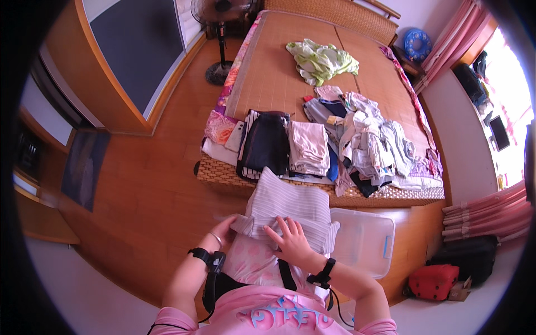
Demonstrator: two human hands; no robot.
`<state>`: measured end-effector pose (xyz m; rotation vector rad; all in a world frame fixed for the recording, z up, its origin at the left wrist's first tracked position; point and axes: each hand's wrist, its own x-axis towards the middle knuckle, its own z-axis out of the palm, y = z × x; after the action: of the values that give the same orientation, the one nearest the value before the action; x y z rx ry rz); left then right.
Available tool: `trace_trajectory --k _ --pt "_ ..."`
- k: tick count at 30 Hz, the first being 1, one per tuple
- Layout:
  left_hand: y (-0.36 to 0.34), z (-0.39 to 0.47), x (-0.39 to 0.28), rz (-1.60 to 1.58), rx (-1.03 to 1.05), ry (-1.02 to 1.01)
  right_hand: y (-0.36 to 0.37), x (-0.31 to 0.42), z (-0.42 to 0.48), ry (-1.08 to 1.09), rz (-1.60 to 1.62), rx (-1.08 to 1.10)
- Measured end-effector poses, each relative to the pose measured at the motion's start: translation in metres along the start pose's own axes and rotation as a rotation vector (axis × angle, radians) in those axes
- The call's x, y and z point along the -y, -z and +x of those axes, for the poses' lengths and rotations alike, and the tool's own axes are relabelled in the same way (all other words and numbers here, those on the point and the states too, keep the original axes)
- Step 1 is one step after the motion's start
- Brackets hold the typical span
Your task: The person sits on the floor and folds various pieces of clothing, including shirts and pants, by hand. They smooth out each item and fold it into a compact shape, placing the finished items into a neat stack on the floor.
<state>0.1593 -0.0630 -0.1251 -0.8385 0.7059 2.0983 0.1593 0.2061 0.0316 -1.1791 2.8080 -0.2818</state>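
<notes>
A light striped garment, partly folded, lies across my lap. My left hand holds its left edge, the fingertips partly hidden by the cloth. Spread over the garment's lower middle, my right hand rests with its fingers apart. Beyond my knees, on the bed's near edge, sit a stack of dark folded clothes and, just right of it, a stack of pale pink folded clothes. Farther right lies a loose heap of mixed clothes. A crumpled green and white cloth lies farther back on the bed.
A clear plastic bin stands on the floor at my right, by the woven bed frame. A red suitcase and a black bag are farther right. A standing fan is left of the bed. A phone lies beside the dark stack.
</notes>
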Motion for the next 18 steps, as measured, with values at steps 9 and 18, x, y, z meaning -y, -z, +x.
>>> trace_trajectory --k 9,18 --pt "-0.096 -0.012 -0.085 -0.204 0.101 -0.437 0.041 -0.041 0.04 -0.261 0.232 -0.305" --pt "-0.034 -0.052 -0.089 -0.224 -0.158 -0.69 0.005 0.0 0.019 0.189 0.599 0.293"
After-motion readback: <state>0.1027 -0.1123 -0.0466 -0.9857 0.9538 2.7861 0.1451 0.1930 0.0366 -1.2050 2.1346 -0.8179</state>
